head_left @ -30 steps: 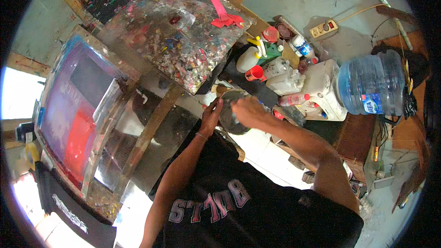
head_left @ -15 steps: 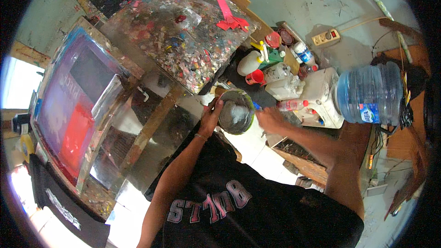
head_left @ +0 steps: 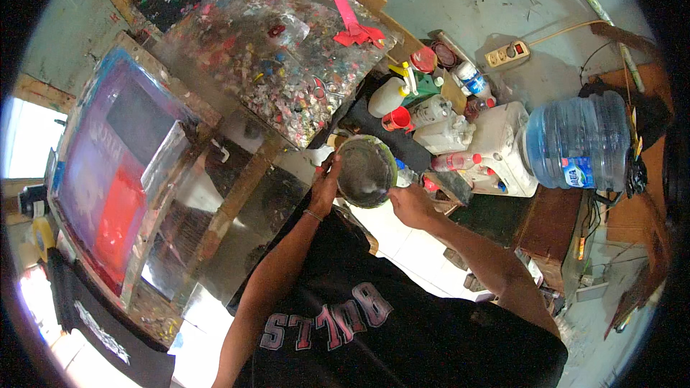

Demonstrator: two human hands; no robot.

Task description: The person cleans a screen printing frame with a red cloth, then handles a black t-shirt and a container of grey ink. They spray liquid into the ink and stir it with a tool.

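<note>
A round, dark-grey tub (head_left: 363, 176) with a pale green rim is held in front of my torso. My left hand (head_left: 325, 188) is closed on its left side, fingers at the rim. Close against the right edge of the tub is my right hand (head_left: 413, 207), fingers curled; what they grip, if anything, cannot be made out. Just beyond that hand lies a clear bottle with blue on it (head_left: 405, 174). Grey, wet-looking residue coats the inside of the tub.
Ahead is a paint-crusted board (head_left: 287, 57) with pink tape (head_left: 352, 29) on it. A framed printing screen (head_left: 136, 151) stands at the left. Bottles, a red cup (head_left: 397, 119), a white jerrycan (head_left: 499, 147) and a large blue water jug (head_left: 578, 142) crowd the right.
My right hand and forearm have swung inward and down, closer to the tub's lower right edge. The bright whitish patch inside the tub no longer shows. My left hand stays on the tub.
</note>
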